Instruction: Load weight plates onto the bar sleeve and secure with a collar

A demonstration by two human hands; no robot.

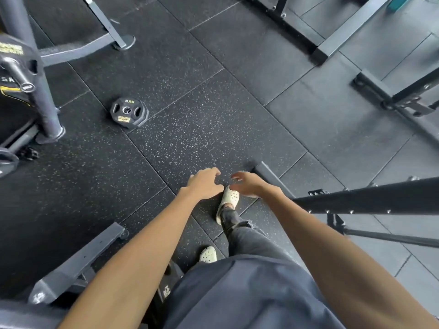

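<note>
Rubber floor [213,103]; plate rack [45,110] far left, loaded. One small weight plate [129,112] flat on floor near it, marked 5 kg I think. Left hand [205,184] and right hand [247,185] out front, fingers loosely curled, both empty, well apart from plate.

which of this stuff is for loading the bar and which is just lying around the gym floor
For the job:
small plate on the floor
large plate on a sleeve, far left
left hand and right hand, both empty

Just around:
bench frame
black beam
rack base, top right
white clogs
</note>
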